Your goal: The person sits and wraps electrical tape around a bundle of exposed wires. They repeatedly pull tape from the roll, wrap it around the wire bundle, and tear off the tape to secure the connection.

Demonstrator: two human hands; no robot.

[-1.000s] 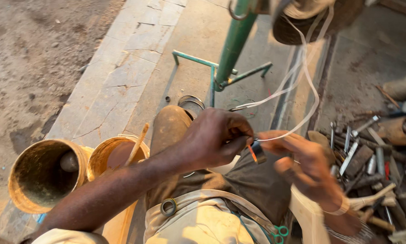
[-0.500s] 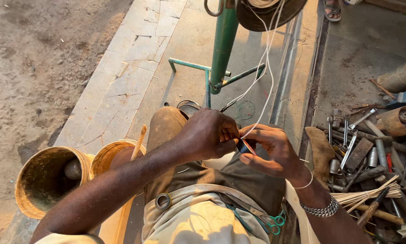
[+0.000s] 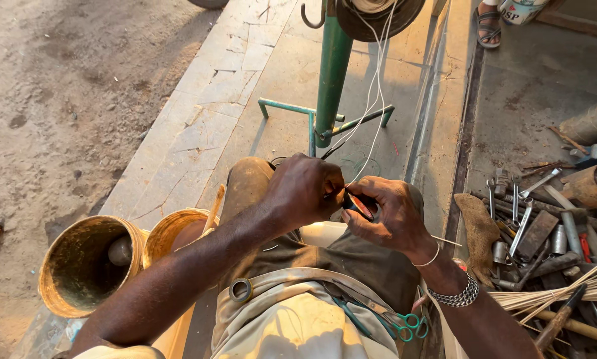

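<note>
Right now both hands meet over the lap: the left hand (image 3: 305, 189) and right hand (image 3: 388, 216) pinch closed on a small dark piece (image 3: 359, 205), white strings (image 3: 373, 100) rising toward twelve o'clock, scissors (image 3: 395, 322) at six.

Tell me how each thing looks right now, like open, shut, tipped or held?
Left hand: closed in a grip on the small black and orange object.
Right hand: fingers curled around the same object.
Thin white strings: running from the reel above down to the hands.
Round yellow metal bucket: tipped, mouth open.
Teal-handled scissors: lying on the lap, blades shut.
</note>
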